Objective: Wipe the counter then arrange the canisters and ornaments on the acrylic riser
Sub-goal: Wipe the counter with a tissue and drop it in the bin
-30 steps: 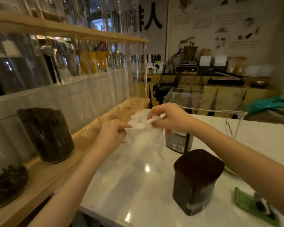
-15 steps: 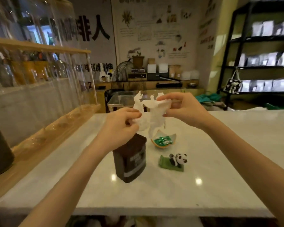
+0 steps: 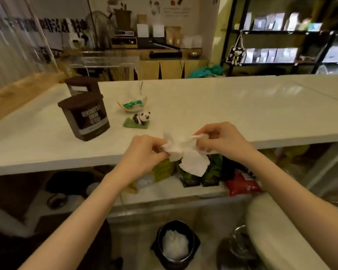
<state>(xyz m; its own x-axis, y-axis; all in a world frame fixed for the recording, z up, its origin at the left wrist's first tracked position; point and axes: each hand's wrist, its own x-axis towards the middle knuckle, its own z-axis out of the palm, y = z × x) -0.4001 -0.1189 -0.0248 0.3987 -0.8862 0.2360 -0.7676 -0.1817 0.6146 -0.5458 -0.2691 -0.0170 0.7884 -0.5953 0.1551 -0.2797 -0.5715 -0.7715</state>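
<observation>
My left hand and my right hand both grip a crumpled white paper towel over the front edge of the white counter. A dark brown cocoa canister stands at the counter's left, with a second brown canister behind it. To their right sit a panda ornament on a green base and a small orange-rimmed dish ornament. The clear acrylic riser stands at the counter's far left end.
A black bin with white paper in it stands on the floor below my hands. Green and red packets line the shelf under the counter. A wooden ledge runs along the left. A white stool seat is at lower right.
My view has tilted down and swung right. Both hands have come back from above the canisters to the counter's front edge, bunching the paper towel smaller between them.
</observation>
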